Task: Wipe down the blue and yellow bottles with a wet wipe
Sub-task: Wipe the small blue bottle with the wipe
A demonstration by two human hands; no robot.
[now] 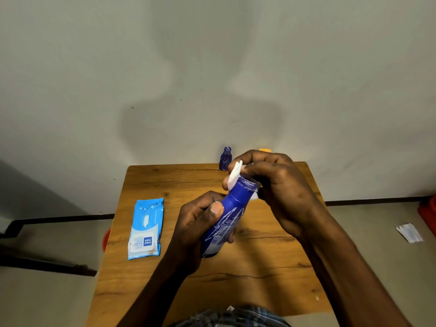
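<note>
My left hand point(200, 220) grips a tall blue bottle point(226, 218) around its middle and holds it tilted above the wooden table point(259, 267). My right hand point(278, 185) presses a white wet wipe point(234, 174) around the bottle's top end. A small dark-blue bottle point(225, 158) stands upright at the table's far edge. Beside it, only the orange-yellow top of another bottle point(265, 150) shows behind my right hand.
A light-blue wet wipe pack point(146, 228) lies flat on the table's left side. A red object point(106, 239) peeks out below the table's left edge. A white paper scrap point(409, 232) and a red thing point(428, 211) lie on the floor at right. A wall stands close behind.
</note>
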